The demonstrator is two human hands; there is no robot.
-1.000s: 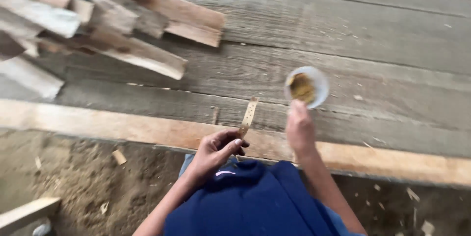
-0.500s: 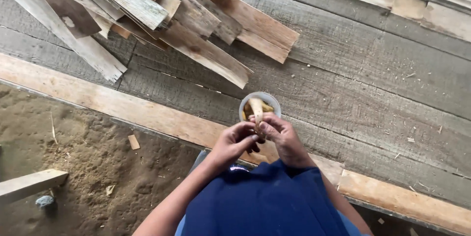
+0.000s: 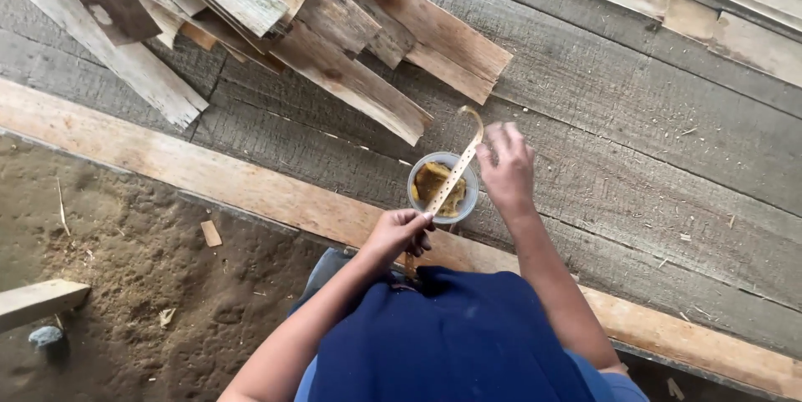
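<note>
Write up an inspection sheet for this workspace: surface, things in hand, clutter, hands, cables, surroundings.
Surface: weathered grey plank floor, with a paler wooden beam along its edge.
Things in hand: thin pale strip, its far end curled, held over a small round cup with yellow-brown contents.
Clutter: loose pile of wooden offcuts at upper left; scattered chips and shavings.
Hands: left hand grips the strip's near end; right hand is open beside the strip's curled end, contact unclear.
Cables: nothing seen.
Surroundings: sandy dirt ground below the beam, with a wood block and a small stone.
</note>
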